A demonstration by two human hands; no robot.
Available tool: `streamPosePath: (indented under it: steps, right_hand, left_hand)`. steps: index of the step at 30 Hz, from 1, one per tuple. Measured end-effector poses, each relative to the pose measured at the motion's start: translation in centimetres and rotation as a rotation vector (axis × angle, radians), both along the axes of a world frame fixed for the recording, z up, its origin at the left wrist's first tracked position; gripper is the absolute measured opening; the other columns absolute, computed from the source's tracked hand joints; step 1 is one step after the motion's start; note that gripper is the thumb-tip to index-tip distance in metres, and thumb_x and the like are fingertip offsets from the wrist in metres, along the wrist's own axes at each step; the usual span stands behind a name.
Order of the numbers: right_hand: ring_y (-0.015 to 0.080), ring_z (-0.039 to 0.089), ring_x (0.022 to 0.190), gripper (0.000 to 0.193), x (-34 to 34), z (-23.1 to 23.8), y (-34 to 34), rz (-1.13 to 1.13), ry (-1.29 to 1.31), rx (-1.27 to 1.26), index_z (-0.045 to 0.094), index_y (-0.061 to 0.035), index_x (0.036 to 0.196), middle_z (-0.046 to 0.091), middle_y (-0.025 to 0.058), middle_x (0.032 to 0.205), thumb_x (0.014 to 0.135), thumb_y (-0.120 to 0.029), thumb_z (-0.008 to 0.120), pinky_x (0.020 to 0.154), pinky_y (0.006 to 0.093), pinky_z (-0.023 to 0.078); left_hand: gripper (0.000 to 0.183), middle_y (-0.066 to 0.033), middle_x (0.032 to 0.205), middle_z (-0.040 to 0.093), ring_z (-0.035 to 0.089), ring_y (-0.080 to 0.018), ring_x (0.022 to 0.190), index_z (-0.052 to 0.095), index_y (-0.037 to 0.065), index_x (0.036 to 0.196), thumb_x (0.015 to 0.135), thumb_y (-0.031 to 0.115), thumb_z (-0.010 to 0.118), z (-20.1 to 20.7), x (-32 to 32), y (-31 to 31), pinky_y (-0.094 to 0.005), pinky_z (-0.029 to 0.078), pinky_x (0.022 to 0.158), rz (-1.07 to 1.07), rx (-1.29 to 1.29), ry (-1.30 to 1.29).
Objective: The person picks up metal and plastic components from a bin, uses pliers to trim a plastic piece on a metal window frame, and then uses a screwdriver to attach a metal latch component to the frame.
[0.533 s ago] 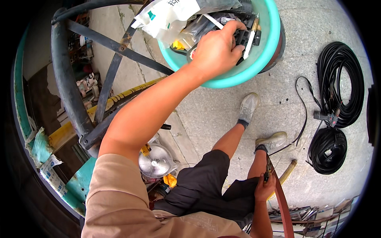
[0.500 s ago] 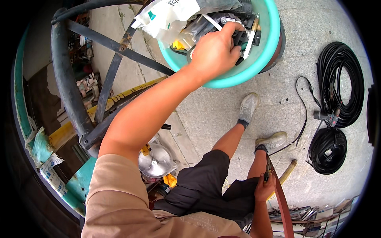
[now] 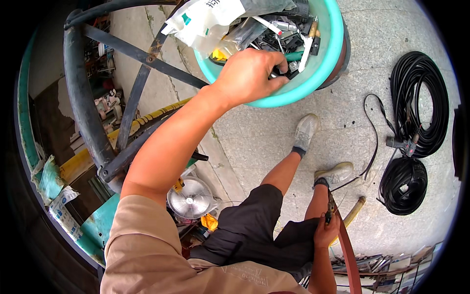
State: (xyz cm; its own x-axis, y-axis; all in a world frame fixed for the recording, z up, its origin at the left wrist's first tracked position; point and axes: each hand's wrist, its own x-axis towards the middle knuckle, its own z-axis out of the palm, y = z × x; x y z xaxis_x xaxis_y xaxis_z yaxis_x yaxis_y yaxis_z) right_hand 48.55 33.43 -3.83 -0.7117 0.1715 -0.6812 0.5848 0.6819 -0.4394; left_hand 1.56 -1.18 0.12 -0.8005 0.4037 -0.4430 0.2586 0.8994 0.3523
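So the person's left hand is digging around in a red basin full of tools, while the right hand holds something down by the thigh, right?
Not quite: the basin is turquoise, not red, as the head view shows. The left hand does reach among its tools, and the right hand holds a small tool by the thigh.

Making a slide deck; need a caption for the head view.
Left hand digs in a turquoise tub of tools; right hand grips a small tool.
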Motion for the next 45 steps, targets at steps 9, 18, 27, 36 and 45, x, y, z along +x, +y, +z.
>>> streamPosePath:
  steps: [9,18,27,36,45]
  right_hand:
    - [0.0505,0.066,0.097,0.026,0.5,-0.2,0.2,-0.021,-0.043,-0.001,0.071,0.0007,0.101,0.067,0.0247,0.101,0.103,-0.024,0.077,0.082,0.0597,0.050]
    - [0.0492,0.067,0.094,0.026,0.4,-0.1,0.3,-0.009,-0.028,0.008,0.071,-0.0001,0.102,0.067,0.0231,0.101,0.103,-0.026,0.077,0.079,0.0596,0.050]
    - [0.0496,0.067,0.097,0.027,0.0,-0.1,0.2,-0.007,-0.051,0.000,0.071,0.0000,0.103,0.068,0.0239,0.103,0.104,-0.027,0.076,0.082,0.0597,0.051]
    - [0.0502,0.066,0.097,0.027,0.2,-0.3,0.0,-0.006,-0.023,0.002,0.070,0.0001,0.102,0.068,0.0240,0.104,0.104,-0.026,0.076,0.083,0.0602,0.050]
    - [0.0464,0.067,0.095,0.028,0.0,-0.1,-0.1,0.007,-0.047,0.026,0.071,-0.0015,0.102,0.067,0.0206,0.100,0.104,-0.028,0.077,0.080,0.0576,0.051]
  left_hand:
    - [0.025,-0.0122,0.092,0.080,0.078,-0.0374,0.087,0.082,0.015,0.110,0.086,0.014,0.079,1.1,0.3,0.1,-0.0498,0.062,0.078,-0.081,-0.341,0.018]
    - [0.022,-0.0121,0.092,0.079,0.079,-0.0375,0.089,0.079,0.011,0.106,0.088,0.022,0.084,0.8,0.1,0.6,-0.0510,0.062,0.077,-0.081,-0.243,0.069]
    - [0.023,-0.0132,0.096,0.080,0.079,-0.0369,0.090,0.083,0.012,0.108,0.088,0.024,0.083,0.1,0.1,0.0,-0.0488,0.064,0.080,-0.177,-0.373,0.045]
    - [0.030,-0.0166,0.086,0.079,0.077,-0.0400,0.085,0.080,0.007,0.103,0.100,0.037,0.079,0.5,-0.6,-0.2,-0.0509,0.059,0.080,-0.058,-0.210,-0.156]
    - [0.047,-0.0189,0.089,0.076,0.074,-0.0319,0.083,0.077,0.001,0.105,0.112,0.045,0.063,1.7,-1.1,0.3,-0.0449,0.056,0.078,0.152,-0.120,-0.459]
